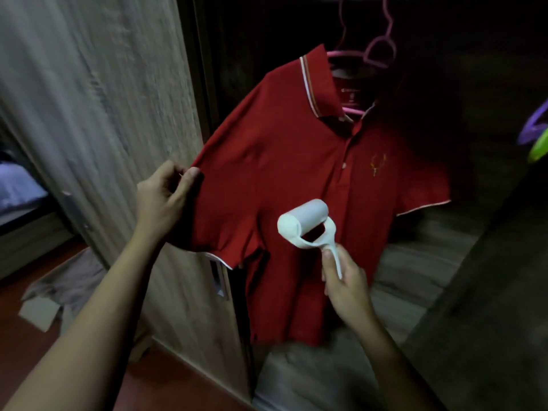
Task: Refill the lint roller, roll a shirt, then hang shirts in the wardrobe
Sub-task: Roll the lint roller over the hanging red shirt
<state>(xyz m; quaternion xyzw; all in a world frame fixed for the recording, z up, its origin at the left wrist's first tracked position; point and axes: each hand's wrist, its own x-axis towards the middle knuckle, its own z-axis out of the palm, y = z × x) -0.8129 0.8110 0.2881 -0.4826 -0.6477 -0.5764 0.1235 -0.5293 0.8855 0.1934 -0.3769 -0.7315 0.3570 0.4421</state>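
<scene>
A red polo shirt (296, 161) with white-trimmed collar and sleeves hangs on a pink hanger (376, 54) inside the dark wardrobe. My left hand (163, 200) pinches the shirt's left sleeve edge and pulls it out sideways. My right hand (347, 289) grips the thin handle of a white lint roller (302, 223). The roller's drum rests against the shirt front, just below the button placket.
The open wooden wardrobe door (118, 129) stands at left. A grey garment (71, 280) and a cardboard piece (38, 315) lie on the red floor. Purple and green hangers (536, 134) show at the right edge. A wooden wardrobe shelf (415, 262) lies behind the shirt.
</scene>
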